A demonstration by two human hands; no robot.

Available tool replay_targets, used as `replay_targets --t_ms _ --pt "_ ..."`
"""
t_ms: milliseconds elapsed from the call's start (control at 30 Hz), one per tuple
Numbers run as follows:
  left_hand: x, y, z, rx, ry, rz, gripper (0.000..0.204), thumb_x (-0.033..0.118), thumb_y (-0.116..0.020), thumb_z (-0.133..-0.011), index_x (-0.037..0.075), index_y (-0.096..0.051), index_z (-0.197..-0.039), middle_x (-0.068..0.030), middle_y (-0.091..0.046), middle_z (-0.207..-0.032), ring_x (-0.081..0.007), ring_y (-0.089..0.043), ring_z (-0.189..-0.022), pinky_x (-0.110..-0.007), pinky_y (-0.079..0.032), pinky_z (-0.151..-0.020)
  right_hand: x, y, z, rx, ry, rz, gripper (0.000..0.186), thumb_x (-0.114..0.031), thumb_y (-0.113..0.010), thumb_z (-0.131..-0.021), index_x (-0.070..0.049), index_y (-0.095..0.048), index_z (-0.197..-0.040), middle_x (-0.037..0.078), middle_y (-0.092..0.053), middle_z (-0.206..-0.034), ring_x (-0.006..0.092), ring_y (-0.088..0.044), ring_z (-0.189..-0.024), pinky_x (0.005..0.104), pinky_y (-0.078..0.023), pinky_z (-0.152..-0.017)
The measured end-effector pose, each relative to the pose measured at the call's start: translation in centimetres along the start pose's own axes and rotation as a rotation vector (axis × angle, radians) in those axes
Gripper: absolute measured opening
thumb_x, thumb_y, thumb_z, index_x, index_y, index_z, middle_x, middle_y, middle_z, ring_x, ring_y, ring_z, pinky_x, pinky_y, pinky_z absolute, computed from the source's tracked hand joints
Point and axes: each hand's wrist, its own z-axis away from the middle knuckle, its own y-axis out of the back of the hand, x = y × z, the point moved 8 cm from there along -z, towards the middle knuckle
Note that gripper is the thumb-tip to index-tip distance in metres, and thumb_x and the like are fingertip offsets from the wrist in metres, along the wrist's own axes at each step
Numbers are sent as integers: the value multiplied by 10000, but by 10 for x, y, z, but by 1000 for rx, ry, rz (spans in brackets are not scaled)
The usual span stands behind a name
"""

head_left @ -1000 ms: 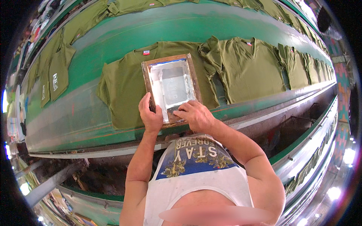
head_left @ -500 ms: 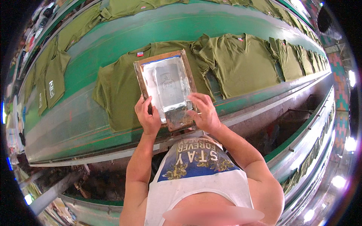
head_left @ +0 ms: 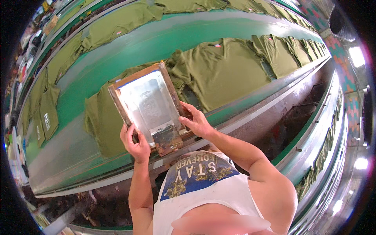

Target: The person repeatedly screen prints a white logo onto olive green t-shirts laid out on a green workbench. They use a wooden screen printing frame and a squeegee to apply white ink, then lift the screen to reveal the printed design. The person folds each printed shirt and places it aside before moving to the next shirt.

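My camera shows a wooden frame partly hiding a green cloth shirt; left hand and right hand pinch the wood.

That wooden screen-printing frame sits just left of mid-view, slanting, its top end toward the upper left. Blue edging runs inside the top; the pale, shiny mesh bears a faint design. A dark, stained scraper covers its lower end.
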Motion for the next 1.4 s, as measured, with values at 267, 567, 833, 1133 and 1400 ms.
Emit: replay_targets --t_ms 267,567,833,1133,1400 --pt "106 -156 14 6 67 214 370 -2 -746 -1009 -19 -706 -1376 -210 -623 -1499 -282 -656 -1274 -371 -573 -1004 4 188 16 134 106 -191 728 -267 -777 -1074 -34 -486 -1700 119 -609 -1548 214 -618 -1302 353 -565 -1051" --pt "253 -403 63 -169 3 223 510 -68 -714 -853 35 -739 -1352 -265 -630 -1531 -431 -620 -1371 -505 -499 -1171 58 461 78 481 11 -241 575 -153 -708 -1085 43 -580 -1611 86 -692 -1454 162 -635 -1282 330 -485 -1142" --pt "270 -482 84 -160 99 311 411 -76 -740 -839 76 -805 -1215 -284 -628 -1563 -424 -625 -1374 -489 -493 -1171 91 547 61 504 73 -250 434 -176 -722 -1114 42 -679 -1487 98 -718 -1391 166 -658 -1232 328 -504 -1107" --pt "214 -470 79 -98 280 226 311 -93 -772 -841 76 -826 -1097 -253 -648 -1586 -363 -627 -1426 -435 -510 -1178 99 519 4 264 93 0 453 -190 -745 -1076 -4 -681 -1483 121 -660 -1437 214 -655 -1261 374 -531 -1092" --pt "193 -477 87 -94 427 352 239 -109 -776 -860 46 -799 -1041 -240 -627 -1623 -317 -619 -1462 -417 -511 -1187 100 521 -3 203 110 53 476 -219 -765 -1062 21 -676 -1465 172 -658 -1484 296 -643 -1371 414 -507 -1169"
